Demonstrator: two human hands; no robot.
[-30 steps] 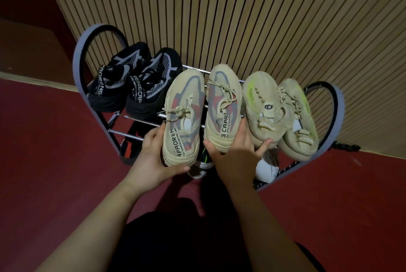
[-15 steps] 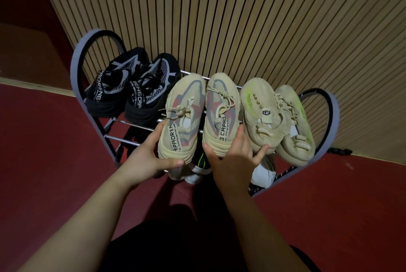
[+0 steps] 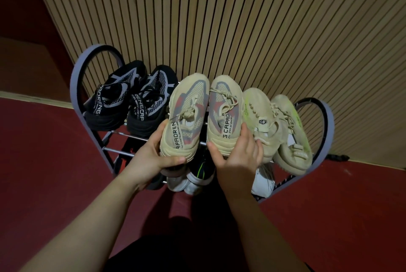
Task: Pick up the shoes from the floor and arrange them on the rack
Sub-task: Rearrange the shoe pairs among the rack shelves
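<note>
In the centre of the frame, the left hand curled round the heel of the left beige sneaker and the right hand gripped the heel of the right beige sneaker. Both shoes lay on the top tier of the rack, between the black sneakers and the lime-striped sneakers.

Left grip clasping, right grip clasping
</note>
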